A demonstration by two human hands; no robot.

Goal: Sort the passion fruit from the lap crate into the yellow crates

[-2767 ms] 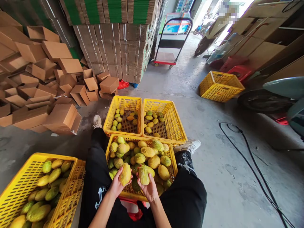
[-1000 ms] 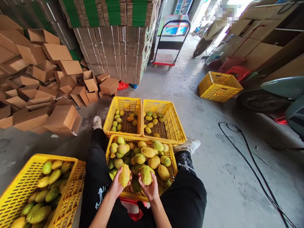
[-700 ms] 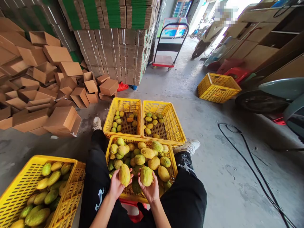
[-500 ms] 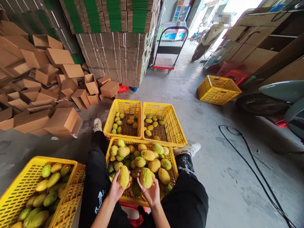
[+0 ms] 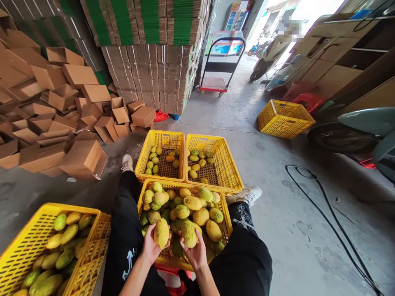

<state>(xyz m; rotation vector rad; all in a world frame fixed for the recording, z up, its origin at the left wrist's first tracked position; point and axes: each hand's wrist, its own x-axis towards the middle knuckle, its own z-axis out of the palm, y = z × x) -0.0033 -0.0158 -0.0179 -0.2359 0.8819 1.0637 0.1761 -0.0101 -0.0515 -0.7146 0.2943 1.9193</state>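
My left hand (image 5: 149, 247) is closed around a yellow papaya (image 5: 161, 233), its fingers behind the fruit. In my right hand (image 5: 198, 254) is a yellow-green papaya (image 5: 188, 234), gripped between the thumb and fingers and slightly tilted. Both fruits are held side by side, apart, above the near edge of a yellow plastic crate (image 5: 227, 213) that stands between my legs. Many yellow and green papayas (image 5: 200, 216) fill that crate. Beyond it, a left crate (image 5: 160, 178) and a right crate (image 5: 230, 164) each hold several papayas on their bottoms.
Another crate of papayas (image 5: 21, 234) stands at my left. Cardboard boxes (image 5: 83, 158) are heaped behind it, beside stacked flat cartons (image 5: 145, 74). A platform trolley (image 5: 212, 84), a yellow crate (image 5: 284, 119), a scooter (image 5: 333, 133) and a black cable (image 5: 333, 213) are farther right.
The papaya in my right hand has turned and now leans a little to the left. My left hand keeps its papaya almost still. The view has shifted slightly.
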